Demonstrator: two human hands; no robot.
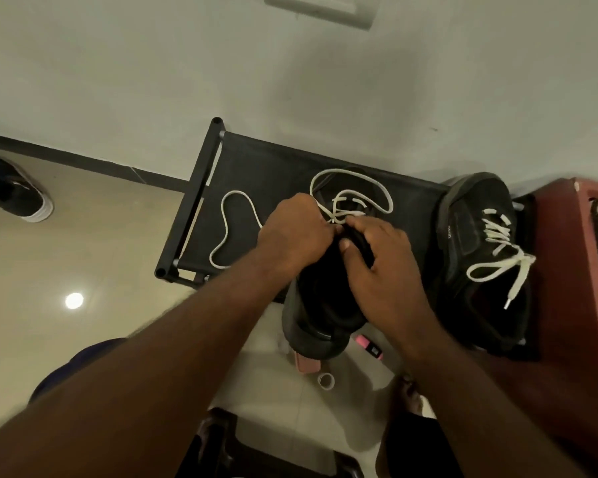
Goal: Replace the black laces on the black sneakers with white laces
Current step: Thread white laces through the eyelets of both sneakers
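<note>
A black sneaker lies on the black fabric rack top with its heel toward me. A white lace runs through its far eyelets, with one end snaking left across the rack and a loop arching beyond the shoe. My left hand pinches the lace at the eyelets. My right hand grips the sneaker's tongue and upper edge, thumb pressed inward. A second black sneaker stands to the right, fully laced in white with a tied bow.
A red-brown cabinet borders the rack on the right. Another black shoe lies on the tiled floor at far left. A pink marker, a tape roll and a pink object sit on the floor below the rack.
</note>
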